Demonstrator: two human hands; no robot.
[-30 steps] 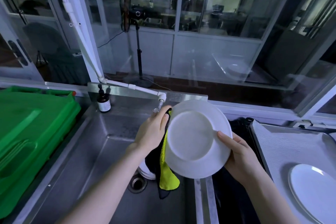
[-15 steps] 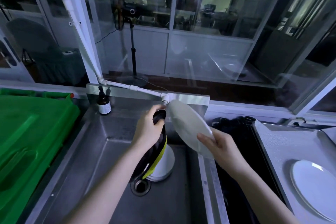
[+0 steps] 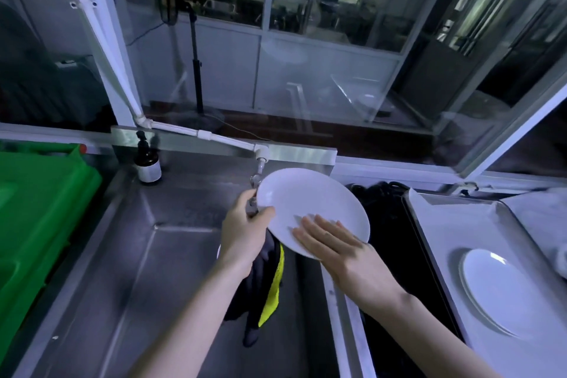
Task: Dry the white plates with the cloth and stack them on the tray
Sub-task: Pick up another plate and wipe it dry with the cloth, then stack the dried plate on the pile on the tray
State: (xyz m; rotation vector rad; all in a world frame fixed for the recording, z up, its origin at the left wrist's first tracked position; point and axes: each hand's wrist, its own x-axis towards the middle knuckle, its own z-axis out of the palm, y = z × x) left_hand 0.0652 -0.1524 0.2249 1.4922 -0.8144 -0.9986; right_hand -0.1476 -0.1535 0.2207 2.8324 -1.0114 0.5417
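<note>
Holding a plate [image 3: 310, 205] over the sink [image 3: 147, 255]: tilted, face turned up toward the camera, far rim just below the tap [image 3: 260, 163]

Grip, left hand [image 3: 245, 236]: clasps the plate at its left rim. Thumb lies over the rim onto the face, fingers curl out of sight underneath. The cloth [image 3: 267, 285] hangs from under this hand, dark with a yellow-green side, and droops down into the sink. Cannot tell whether the fingers pin it against the plate's underside

Grip, right hand [image 3: 334, 242]: laid flat on the near right part of the plate's face. Fingers straight and close together, pointing left, grasping nothing. Thumb hidden

The tray [image 3: 445, 239] sits right of the sink, across a dark gap. A second plate [image 3: 503, 291] lies flat on its near right part, well apart from the held one

Left of the sink is a green crate [image 3: 40, 209]. A dark bottle [image 3: 148, 163] with a white label stands at the sink's far left corner. A white pipe [image 3: 196, 133] runs from the window frame right to the tap

A sliver of white shows just left of the left wrist, low in the sink, too hidden to name
</note>
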